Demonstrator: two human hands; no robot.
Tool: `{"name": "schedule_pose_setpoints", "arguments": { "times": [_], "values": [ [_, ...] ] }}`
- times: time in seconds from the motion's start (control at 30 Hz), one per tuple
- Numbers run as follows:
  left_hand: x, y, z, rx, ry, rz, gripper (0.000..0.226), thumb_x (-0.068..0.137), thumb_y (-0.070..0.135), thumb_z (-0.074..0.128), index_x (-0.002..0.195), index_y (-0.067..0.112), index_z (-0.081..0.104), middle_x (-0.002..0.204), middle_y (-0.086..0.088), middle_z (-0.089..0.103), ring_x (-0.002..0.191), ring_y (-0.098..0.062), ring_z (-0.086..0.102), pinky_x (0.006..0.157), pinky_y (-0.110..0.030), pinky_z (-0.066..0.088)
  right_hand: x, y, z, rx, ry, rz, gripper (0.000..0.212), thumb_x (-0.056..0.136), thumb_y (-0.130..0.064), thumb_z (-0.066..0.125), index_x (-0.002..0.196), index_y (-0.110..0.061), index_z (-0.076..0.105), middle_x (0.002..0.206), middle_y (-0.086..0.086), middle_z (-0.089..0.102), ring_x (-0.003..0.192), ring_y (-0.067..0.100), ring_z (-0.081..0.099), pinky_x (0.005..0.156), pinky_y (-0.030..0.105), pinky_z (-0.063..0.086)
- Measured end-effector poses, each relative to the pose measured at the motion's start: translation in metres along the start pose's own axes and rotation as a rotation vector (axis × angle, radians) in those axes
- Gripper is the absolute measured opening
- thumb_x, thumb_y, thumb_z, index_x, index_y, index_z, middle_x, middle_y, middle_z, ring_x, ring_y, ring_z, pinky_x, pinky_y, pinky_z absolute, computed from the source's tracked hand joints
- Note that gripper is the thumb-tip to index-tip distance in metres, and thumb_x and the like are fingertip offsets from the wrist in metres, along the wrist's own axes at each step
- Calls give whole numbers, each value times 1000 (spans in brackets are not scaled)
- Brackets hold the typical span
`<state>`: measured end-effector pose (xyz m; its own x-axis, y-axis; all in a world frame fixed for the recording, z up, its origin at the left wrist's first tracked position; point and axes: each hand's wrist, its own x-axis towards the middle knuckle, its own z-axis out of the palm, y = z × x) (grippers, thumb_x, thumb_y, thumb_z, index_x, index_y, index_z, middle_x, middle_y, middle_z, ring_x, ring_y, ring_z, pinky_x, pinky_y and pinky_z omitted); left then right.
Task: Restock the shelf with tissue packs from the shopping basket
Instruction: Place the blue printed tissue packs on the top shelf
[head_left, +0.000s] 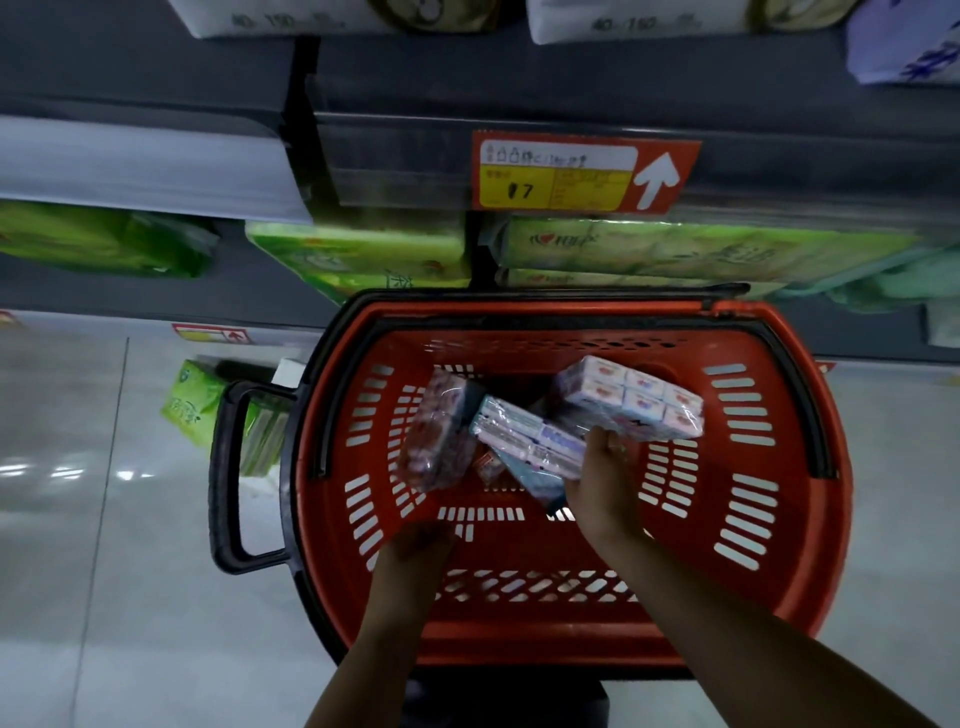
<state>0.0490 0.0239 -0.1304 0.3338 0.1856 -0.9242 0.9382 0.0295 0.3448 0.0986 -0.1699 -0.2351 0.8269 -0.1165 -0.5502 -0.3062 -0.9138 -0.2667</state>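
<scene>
Lying at the far left is a pale tiled floor (62, 545). A green pack (189, 402) sits low there near the foot of the shelf (519, 93), partly behind the black handle (226, 478) that sticks out from the left side of the red basket (519, 639). The basket stands on the floor just in front of the shelf.

Inside the basket, toward the left, a pink pack (441, 441) in clear wrap lies tilted. The left hand (415, 551) hovers over the basket's near left part with its back turned up. It is blurred and its fingers point away from the camera, so I cannot tell whether it is relaxed or clenched; nothing shows in it.

Right of the pink pack, a long pack (524, 436) with pink and blue print lies aslant across the middle, touching the pink one. The right hand (602, 478) grasps the near edge of a white pack (631, 400) made up of small tissue packets. Its fingers curl beneath the pack and hold it tilted over the long pack, right of the basket's centre.

Above the basket, green bundles (675, 249) fill the lower shelf level. A red and yellow price tag (582, 174) with a white arrow is fixed to the shelf edge.
</scene>
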Motion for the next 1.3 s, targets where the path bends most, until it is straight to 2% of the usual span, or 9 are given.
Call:
{"name": "schedule_pose_setpoints", "arguments": {
  "times": [0.2, 0.33, 0.57, 0.73, 0.8, 0.97, 1.1, 1.2, 1.3],
  "values": [
    [-12, 5, -9, -50, 23, 18, 14, 93, 10, 57, 89, 24, 61, 94, -8, 70, 89, -28, 68, 77, -37, 54, -38, 12, -3, 163, 14, -19, 50, 80, 5, 63, 124, -5, 41, 133, 18, 45, 100, 24, 61, 67, 21, 53],
    [-25, 10, -18, -41, 25, 51, 15, 94, 14, 56, 88, 27, 58, 94, -8, 69, 91, -32, 67, 88, -49, 52, -67, 23, -14, 226, 39, -53, 56, 81, 7, 61, 131, -8, 39, 132, 16, 48, 84, 11, 59, 56, 14, 50],
    [-53, 17, -27, -11, 30, 134, 17, 96, 15, 53, 88, 30, 55, 87, -2, 66, 81, -25, 66, 76, -39, 54, -121, 14, -49, 327, 152, -165, 38, 79, -1, 72, 107, -13, 49, 103, 0, 52, 82, 9, 59, 60, 5, 44],
    [-82, 27, -37, -71, 19, 115, 17, 93, 10, 57, 86, 26, 59, 87, -5, 68, 77, -23, 65, 63, -29, 48, -162, 0, -83, 358, 195, -216, 46, 80, -3, 71, 114, -22, 47, 107, -6, 48, 90, 10, 59, 73, 19, 56],
    [-94, 27, -42, -114, -8, 85, 7, 92, 12, 58, 93, 18, 63, 92, -13, 70, 80, -31, 67, 66, -34, 52, -176, -8, -102, 331, 180, -240, 50, 78, 1, 71, 117, -21, 48, 111, -1, 51, 92, 13, 60, 75, 17, 55],
    [-142, 39, -55, -258, -51, 28, 24, 89, 22, 62, 107, 6, 63, 89, -17, 73, 77, -32, 69, 59, -32, 52, -202, -29, -166, 237, 138, -233, 40, 80, 2, 68, 117, -9, 58, 118, -3, 49, 91, 8, 56, 72, 5, 42],
    [-206, 69, -73, -318, -166, 84, 14, 94, 15, 54, 99, 6, 62, 64, -5, 73, 55, -18, 70, 53, -28, 53, -233, -49, -224, 241, 234, -285, 54, 60, 12, 79, 106, -10, 61, 113, 11, 62, 83, 21, 70, 70, 4, 45],
    [-253, 86, -86, -295, -164, 198, 18, 92, 10, 55, 106, 1, 61, 73, -10, 73, 53, -14, 68, 50, -26, 50, -261, -60, -266, 244, 399, -383, 70, 54, 16, 78, 107, -19, 50, 110, 11, 61, 88, 20, 67, 78, 3, 41],
    [-293, 99, -90, -328, -215, 224, 18, 89, 13, 59, 102, 2, 64, 79, -12, 75, 55, -14, 70, 42, -21, 52, -290, -67, -297, 220, 522, -437, 80, 45, 19, 75, 109, -20, 47, 114, 0, 49, 103, 13, 52, 88, 17, 41]
  ]
}}
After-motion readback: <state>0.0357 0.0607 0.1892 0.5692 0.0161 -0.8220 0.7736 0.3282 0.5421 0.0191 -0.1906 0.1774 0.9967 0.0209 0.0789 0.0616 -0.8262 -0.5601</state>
